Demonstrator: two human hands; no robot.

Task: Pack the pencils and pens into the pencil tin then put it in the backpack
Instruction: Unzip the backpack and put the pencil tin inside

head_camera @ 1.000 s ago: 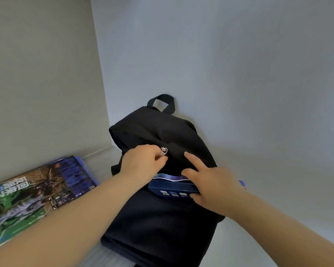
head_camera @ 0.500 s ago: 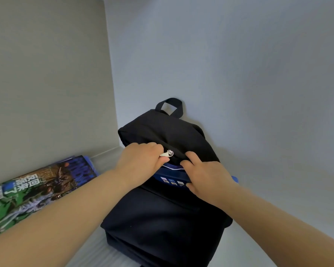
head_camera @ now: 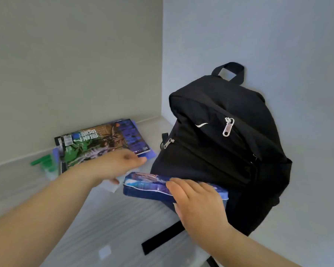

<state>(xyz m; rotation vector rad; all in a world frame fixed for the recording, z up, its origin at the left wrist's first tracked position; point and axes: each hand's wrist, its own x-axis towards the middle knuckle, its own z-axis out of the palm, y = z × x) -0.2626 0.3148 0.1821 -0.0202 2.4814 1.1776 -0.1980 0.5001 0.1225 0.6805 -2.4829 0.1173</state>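
Observation:
A black backpack point(head_camera: 220, 151) stands upright against the wall, with its silver zipper pull point(head_camera: 228, 128) hanging free on the front. The blue pencil tin point(head_camera: 148, 187) is outside the bag, low in front of its base, lying roughly flat. My right hand point(head_camera: 199, 203) grips the tin's right end, with fingers over its lid. Over the table to the left of the bag, my left hand point(head_camera: 119, 164) stretches out flat, holding nothing, close to the magazine. No loose pencils or pens are visible.
A colourful magazine point(head_camera: 100, 143) lies on the table at the left wall, with a green item point(head_camera: 44, 160) beside it. A white slip point(head_camera: 112, 186) lies under my left hand. A black strap point(head_camera: 162, 239) trails across the table in front of the bag.
My left hand let go of the zipper pull and swung left toward the magazine. The tin, earlier at the pocket opening, is now lower, in front of the bag's base, in my right hand.

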